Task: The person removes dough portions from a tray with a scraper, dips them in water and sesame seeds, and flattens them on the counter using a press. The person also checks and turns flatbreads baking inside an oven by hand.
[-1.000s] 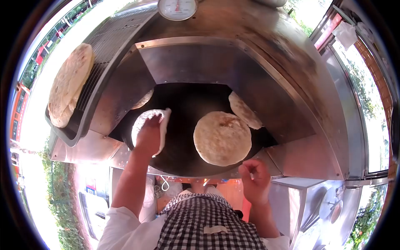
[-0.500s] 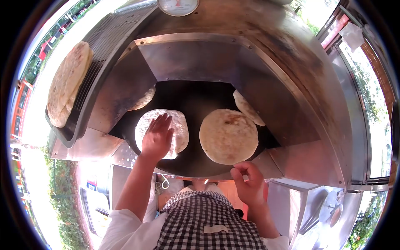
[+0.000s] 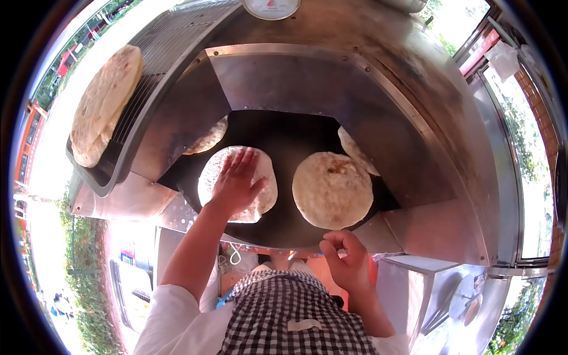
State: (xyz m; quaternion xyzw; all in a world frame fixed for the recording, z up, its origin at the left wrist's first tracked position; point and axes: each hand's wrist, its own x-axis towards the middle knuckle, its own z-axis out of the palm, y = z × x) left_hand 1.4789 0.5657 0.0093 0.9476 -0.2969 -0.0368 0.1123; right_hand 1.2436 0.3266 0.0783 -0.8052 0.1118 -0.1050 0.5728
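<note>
On the dark round griddle (image 3: 285, 133) lie two flatbreads near me. My left hand (image 3: 236, 188) rests palm down on the pale, floury left flatbread (image 3: 212, 171), its fingers stretched out. The right flatbread (image 3: 332, 192) is rounder, with brown spots near its far side. Just in front of it, by the griddle's near edge, is my right hand (image 3: 346, 257), fingers curled in and apart from the bread. Nothing shows in its grip. Farther back, the metal hood partly hides a flatbread (image 3: 208, 141) on the left and another flatbread (image 3: 354, 149) on the right.
Angled metal walls (image 3: 284, 80) enclose the griddle on the back and sides. At the left, stacked flatbreads (image 3: 106, 103) lie on a wire rack (image 3: 171, 41) over a tray. A dial scale (image 3: 271, 7) stands at the top. Low right, tools hang by a metal cabinet (image 3: 405, 284).
My view has shifted slightly. My left hand has slid a little to the right on the left flatbread. My right hand has drawn back slightly from the right flatbread's near edge.
</note>
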